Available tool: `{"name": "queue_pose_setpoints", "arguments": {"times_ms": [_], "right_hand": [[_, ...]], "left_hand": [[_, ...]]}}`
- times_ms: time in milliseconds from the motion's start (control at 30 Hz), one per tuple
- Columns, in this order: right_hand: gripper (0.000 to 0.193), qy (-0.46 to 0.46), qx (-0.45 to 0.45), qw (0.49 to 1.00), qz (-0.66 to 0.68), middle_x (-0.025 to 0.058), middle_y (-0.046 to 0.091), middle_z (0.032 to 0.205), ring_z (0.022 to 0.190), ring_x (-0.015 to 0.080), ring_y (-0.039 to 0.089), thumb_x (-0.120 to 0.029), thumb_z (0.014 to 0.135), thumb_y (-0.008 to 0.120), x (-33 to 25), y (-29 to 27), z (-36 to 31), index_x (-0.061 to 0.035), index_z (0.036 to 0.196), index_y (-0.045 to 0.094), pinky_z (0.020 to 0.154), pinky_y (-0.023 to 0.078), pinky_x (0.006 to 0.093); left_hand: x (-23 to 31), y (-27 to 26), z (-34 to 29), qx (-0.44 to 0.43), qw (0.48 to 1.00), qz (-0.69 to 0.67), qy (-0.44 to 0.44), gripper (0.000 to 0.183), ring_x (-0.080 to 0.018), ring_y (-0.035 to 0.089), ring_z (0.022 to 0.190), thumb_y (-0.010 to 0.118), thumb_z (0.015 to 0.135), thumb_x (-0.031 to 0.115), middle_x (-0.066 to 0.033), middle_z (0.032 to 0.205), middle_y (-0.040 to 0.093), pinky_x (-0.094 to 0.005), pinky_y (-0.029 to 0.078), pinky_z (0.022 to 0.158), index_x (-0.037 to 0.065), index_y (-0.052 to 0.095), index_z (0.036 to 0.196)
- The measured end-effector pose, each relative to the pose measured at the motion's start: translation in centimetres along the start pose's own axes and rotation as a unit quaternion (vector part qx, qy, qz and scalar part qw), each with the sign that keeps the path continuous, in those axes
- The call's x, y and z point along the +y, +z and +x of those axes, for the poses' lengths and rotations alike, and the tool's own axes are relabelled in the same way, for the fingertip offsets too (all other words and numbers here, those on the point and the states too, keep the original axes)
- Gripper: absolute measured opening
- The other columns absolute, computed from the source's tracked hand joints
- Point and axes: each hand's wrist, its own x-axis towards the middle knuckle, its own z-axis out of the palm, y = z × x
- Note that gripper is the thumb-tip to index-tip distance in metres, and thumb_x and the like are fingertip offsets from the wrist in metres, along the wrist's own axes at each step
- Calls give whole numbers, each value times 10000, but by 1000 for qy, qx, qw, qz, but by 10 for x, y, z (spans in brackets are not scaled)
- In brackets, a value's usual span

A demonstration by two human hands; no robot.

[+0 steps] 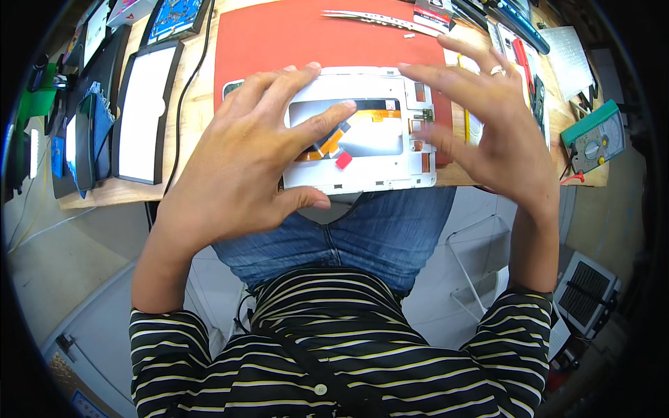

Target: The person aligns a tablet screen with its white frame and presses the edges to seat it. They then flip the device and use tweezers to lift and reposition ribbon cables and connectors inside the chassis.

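A white tablet frame (380,171) lies at the near edge of an orange-red mat, its front edge toward my lap. My left hand (244,146) spans its left part, with fingertips at the far edge and the thumb at the near edge. One finger of that hand stretches across the frame's window. Inside the window are a silvery panel (376,139), an orange flex cable (380,115) and a small red tab (343,161). Over the right end hovers my right hand (481,111), fingers spread and slightly blurred; whether its fingertips touch the frame I cannot tell.
White-handled tweezers (380,19) lie on the orange-red mat (279,38) at the far side. To the right stands a green analog multimeter (592,139). An open black-and-white box (143,111) and a black cable (182,104) lie to the left.
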Motion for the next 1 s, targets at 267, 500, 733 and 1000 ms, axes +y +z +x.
{"name": "queue_pose_setpoints", "arguments": {"times_ms": [267,500,733,1000], "right_hand": [[193,-92,81,990,-65,2,679,996,1093,232,616,-159,838,821,7,21,22,-157,1031,815,1002,427,460],[98,-92,88,988,-88,53,644,960,1073,271,607,-130,875,771,0,26,24,-65,894,700,1023,426,449],[90,-6,74,988,-136,78,645,995,1105,295,599,-117,948,697,8,16,15,-58,994,646,997,402,466],[593,-15,70,997,-5,87,740,1208,1214,277,644,-434,829,858,18,-8,-7,-46,1247,696,1054,401,441]], "left_hand": [[-2,5,1,53,996,-65,-10,1188,-423,477,1388,898,579,561,-179,1569,490,-523,406,1174,187,446,1613],[-5,8,0,53,998,-32,2,1159,-421,469,1403,895,599,585,-167,1591,476,-528,393,1187,182,466,1598],[-5,7,-3,46,999,-7,13,982,-403,456,1423,888,653,538,-152,1622,449,-511,397,1189,209,584,1527],[-6,10,-5,37,999,18,12,995,-410,429,1446,859,672,574,-140,1660,406,-513,382,1199,226,559,1554]]}}
